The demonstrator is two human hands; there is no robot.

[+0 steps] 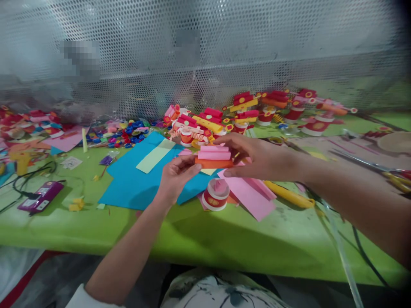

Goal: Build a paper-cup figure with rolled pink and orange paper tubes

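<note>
Pink paper rolls (214, 152) lie stacked on top of an orange paper roll (213, 164), held up level above the table. My left hand (175, 177) pinches the left end of the orange roll between thumb and fingers. At the other end, my right hand (260, 156) curls its fingers and thumb around the rolls; its exact contact is partly hidden. Just below the rolls stands a small white paper cup (221, 206) with a red band and something pink on top. Pink paper strips (257, 203) lie to its right, and blue sheets (128, 184) spread under my left hand.
Several finished paper models (316, 124) line the back before a perforated metal screen (144, 55). Colourful small parts (128, 132) pile at back left. A purple power strip (41, 197) and yellow glue gun (22, 161) lie left; a yellow tool (289, 196) and scissors (362, 159) right.
</note>
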